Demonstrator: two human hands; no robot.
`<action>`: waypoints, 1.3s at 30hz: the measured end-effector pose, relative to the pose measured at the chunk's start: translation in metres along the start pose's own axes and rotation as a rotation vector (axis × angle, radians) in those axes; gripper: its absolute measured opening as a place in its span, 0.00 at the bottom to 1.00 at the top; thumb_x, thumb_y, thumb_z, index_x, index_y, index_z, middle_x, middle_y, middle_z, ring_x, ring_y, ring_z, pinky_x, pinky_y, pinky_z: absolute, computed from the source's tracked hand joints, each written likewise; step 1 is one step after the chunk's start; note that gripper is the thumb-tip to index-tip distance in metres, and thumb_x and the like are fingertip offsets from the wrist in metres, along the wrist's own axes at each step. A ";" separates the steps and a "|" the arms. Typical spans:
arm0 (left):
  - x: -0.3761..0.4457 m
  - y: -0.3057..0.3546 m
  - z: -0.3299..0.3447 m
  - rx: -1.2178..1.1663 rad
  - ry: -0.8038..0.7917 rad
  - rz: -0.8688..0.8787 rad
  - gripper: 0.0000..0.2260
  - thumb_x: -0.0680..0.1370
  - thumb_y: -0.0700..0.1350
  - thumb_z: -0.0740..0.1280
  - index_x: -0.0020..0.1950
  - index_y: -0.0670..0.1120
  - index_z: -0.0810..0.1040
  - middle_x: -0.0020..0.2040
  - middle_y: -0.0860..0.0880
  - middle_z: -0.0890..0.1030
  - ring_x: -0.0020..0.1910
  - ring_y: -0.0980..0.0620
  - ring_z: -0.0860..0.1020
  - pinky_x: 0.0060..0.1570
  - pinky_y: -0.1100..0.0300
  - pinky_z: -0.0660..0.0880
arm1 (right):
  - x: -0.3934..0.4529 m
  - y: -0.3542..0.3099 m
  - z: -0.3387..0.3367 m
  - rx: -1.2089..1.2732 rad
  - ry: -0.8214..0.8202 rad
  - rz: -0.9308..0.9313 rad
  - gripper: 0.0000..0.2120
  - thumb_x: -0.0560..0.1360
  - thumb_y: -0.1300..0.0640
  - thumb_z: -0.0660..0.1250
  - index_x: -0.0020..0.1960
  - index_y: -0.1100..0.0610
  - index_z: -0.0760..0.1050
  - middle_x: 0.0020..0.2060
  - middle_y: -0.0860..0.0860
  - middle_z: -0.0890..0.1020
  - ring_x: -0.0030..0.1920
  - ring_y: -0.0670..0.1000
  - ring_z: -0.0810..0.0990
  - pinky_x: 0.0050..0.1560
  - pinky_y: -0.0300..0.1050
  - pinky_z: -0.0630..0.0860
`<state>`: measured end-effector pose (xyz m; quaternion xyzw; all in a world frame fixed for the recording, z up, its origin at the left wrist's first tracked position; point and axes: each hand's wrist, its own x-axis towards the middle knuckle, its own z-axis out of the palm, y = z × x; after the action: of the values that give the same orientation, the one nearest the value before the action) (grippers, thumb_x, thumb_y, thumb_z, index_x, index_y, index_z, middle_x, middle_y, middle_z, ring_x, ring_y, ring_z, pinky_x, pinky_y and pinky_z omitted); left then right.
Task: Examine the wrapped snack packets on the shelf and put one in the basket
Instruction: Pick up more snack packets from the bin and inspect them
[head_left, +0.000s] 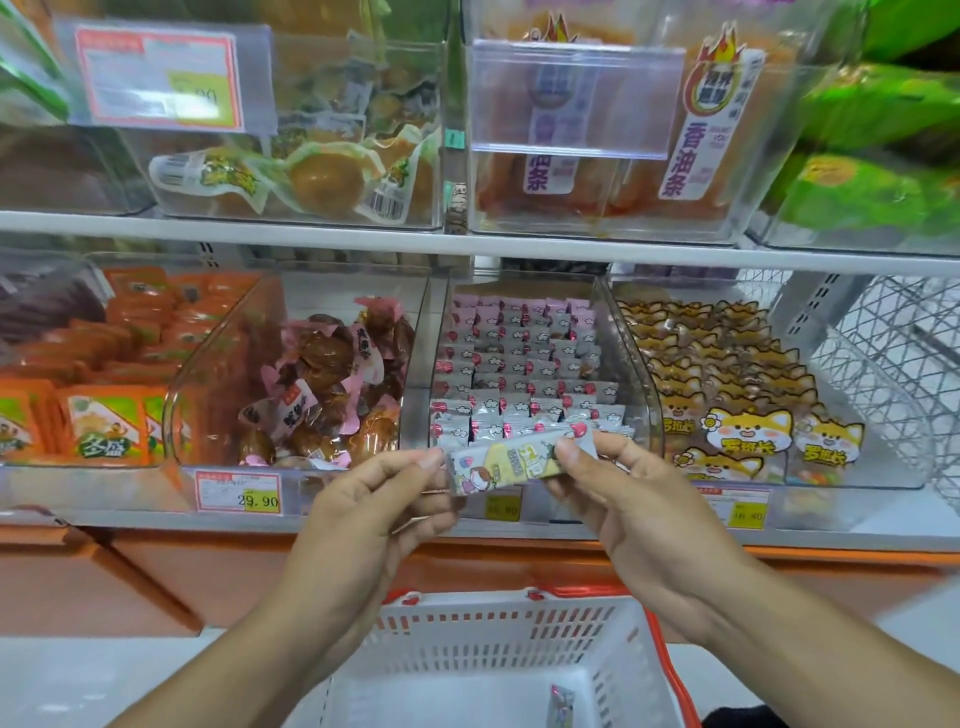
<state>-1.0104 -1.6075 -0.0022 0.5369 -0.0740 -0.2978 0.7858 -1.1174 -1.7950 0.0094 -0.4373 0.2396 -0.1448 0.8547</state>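
I hold one snack packet (506, 462) between my two hands, in front of the lower shelf (519, 525) and above the basket (498, 649). My left hand (363, 519) reaches up from below, palm turned inward, thumb and forefinger pinched on the packet's left end, the other fingers curled. My right hand (628, 499) mirrors it, thumb and forefinger closed on the right end. The packet's long axis runs left to right, its right end tilted slightly higher, printed face toward me. One more small packet (561, 706) lies on the basket's floor. Behind my hands, four clear bins sit along the lower shelf; the bin of pink and white packets (524, 374) is directly behind the one I hold, its contents too many to count. Two price tags (239, 493) read clearly on the shelf edge.
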 end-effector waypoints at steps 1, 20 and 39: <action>-0.001 -0.001 0.000 0.006 -0.008 -0.004 0.14 0.62 0.51 0.78 0.45 0.47 0.88 0.40 0.46 0.85 0.39 0.53 0.84 0.41 0.62 0.81 | -0.001 0.000 -0.001 0.008 -0.002 0.002 0.28 0.64 0.59 0.78 0.60 0.61 0.72 0.47 0.59 0.85 0.42 0.51 0.85 0.44 0.38 0.82; 0.009 -0.001 -0.001 -0.025 0.016 -0.019 0.13 0.63 0.51 0.77 0.41 0.44 0.86 0.46 0.44 0.85 0.44 0.54 0.83 0.44 0.62 0.82 | 0.001 -0.007 -0.004 0.036 0.050 0.035 0.19 0.69 0.57 0.72 0.57 0.66 0.78 0.53 0.62 0.85 0.52 0.57 0.87 0.46 0.44 0.84; -0.001 -0.003 0.006 0.170 -0.203 0.061 0.21 0.67 0.46 0.82 0.59 0.51 0.85 0.59 0.45 0.85 0.57 0.43 0.84 0.56 0.57 0.81 | -0.010 -0.007 -0.003 -0.466 -0.102 -0.123 0.23 0.66 0.48 0.78 0.61 0.47 0.82 0.50 0.50 0.87 0.44 0.52 0.86 0.39 0.40 0.80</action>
<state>-1.0147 -1.6125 -0.0020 0.5661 -0.1945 -0.3191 0.7348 -1.1276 -1.7961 0.0166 -0.6429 0.1961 -0.1152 0.7314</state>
